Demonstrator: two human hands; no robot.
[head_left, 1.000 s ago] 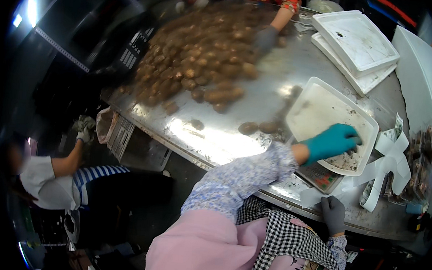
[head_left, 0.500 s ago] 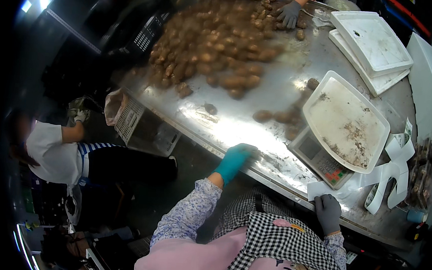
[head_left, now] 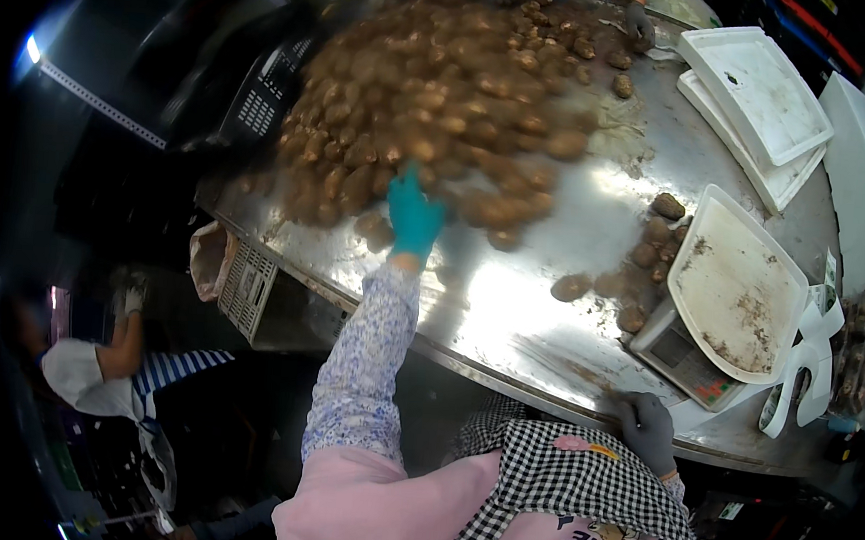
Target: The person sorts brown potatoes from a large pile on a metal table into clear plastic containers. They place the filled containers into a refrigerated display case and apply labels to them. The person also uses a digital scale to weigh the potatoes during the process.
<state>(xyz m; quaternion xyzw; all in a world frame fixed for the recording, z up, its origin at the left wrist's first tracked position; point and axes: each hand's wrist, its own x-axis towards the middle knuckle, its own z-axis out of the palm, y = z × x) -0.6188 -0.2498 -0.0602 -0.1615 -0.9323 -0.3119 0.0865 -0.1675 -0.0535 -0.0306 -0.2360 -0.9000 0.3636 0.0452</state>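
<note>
My left hand, in a teal glove, reaches to the near edge of a big heap of brown tubers. Its fingers point forward against them, apart as far as the blur shows, and nothing is seen held. My right hand, in a grey glove, rests at the table's near edge with loosely bent fingers; I see nothing in it. Beside it stands a scale carrying a white, dirt-specked pan. A smaller group of tubers lies to the left of the scale.
White trays are stacked at the far right of the metal table. A looped label strip lies right of the scale. Across the table is another person's gloved hand. At left, a crate stands below the edge and a person bends.
My left hand has gone from the table's near edge forward and left to the heap. My right hand stays near the edge. The view has shifted; the person at left has bent lower.
</note>
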